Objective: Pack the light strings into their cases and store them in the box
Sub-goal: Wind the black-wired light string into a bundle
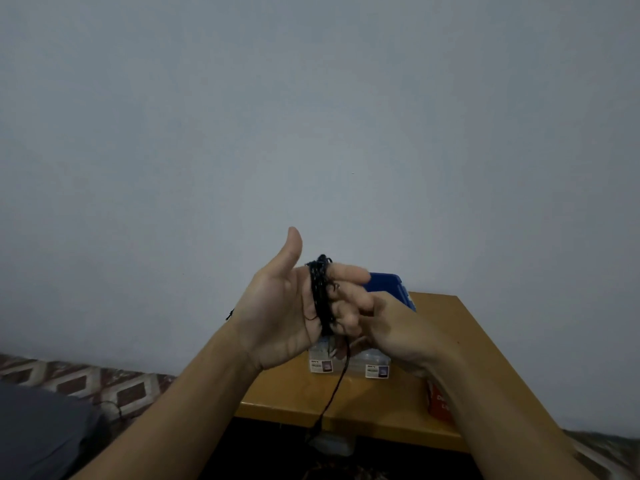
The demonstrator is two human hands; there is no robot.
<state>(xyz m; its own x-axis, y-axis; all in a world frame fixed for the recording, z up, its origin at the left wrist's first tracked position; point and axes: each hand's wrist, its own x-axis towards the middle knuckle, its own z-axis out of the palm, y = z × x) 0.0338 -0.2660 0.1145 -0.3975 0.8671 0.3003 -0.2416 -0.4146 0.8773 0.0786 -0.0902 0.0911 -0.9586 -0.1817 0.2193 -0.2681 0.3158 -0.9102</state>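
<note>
**Finding:** The string (320,289), a thin black wire, is wound in a tight coil round the fingers of the left hand (277,306), held above the table (440,313). That hand is spread, thumb up and fingers near straight, acting as a former. 1 loose tail (337,379) drops from the coil past the table's front edge. The right hand (398,330) meets the coil at the fingertips, also above the table. Whether it pinches the wire cannot be told. 2 clear cases (377,367) stand on the table, and a blue box (394,287) sits at the table's rear.

**Assessment:** The string looks light, limp and springy. Loops are likely to slip and tangle once off the fingers. Take hold across the whole bundle, never by the tail. Any lamps on it are probably fragile, so squeeze gently.
</note>
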